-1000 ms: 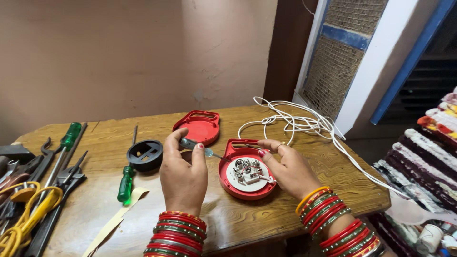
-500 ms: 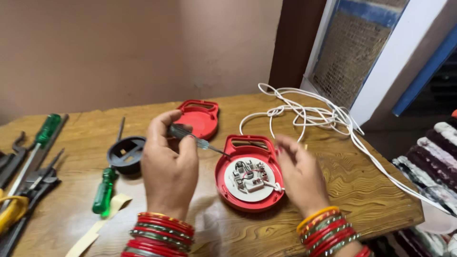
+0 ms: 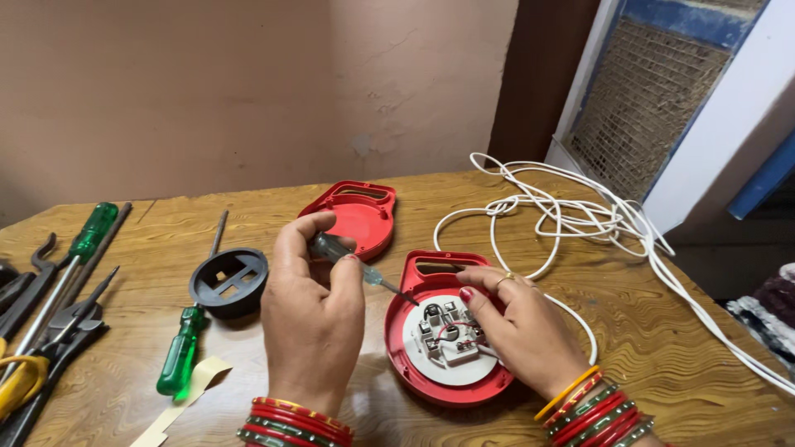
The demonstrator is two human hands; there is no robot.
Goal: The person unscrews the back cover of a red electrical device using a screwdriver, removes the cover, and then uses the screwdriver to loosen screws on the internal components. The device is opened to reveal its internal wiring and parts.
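My left hand [image 3: 310, 319] grips a small clear-handled screwdriver [image 3: 360, 270], its tip pointing down-right at the white socket plate [image 3: 443, 348] inside a red round casing [image 3: 397, 348]. My right hand [image 3: 522, 327] rests on the right side of that plate, fingers touching its terminals and a short red wire. A second red casing half [image 3: 358, 217] lies just behind. A black round spool part [image 3: 228, 282] sits left of my left hand. Red and gold bangles are on both wrists.
A white cable [image 3: 571, 217] lies in loose coils at the back right and trails off the table edge. Green-handled screwdrivers [image 3: 180, 360], pliers [image 3: 50, 331] and other tools lie on the left. A strip of beige tape [image 3: 186, 397] lies near the front.
The view has shifted left and closer. My left hand brought the screwdriver tip down to the socket plate. My right hand moved from the casing's rim onto the plate.
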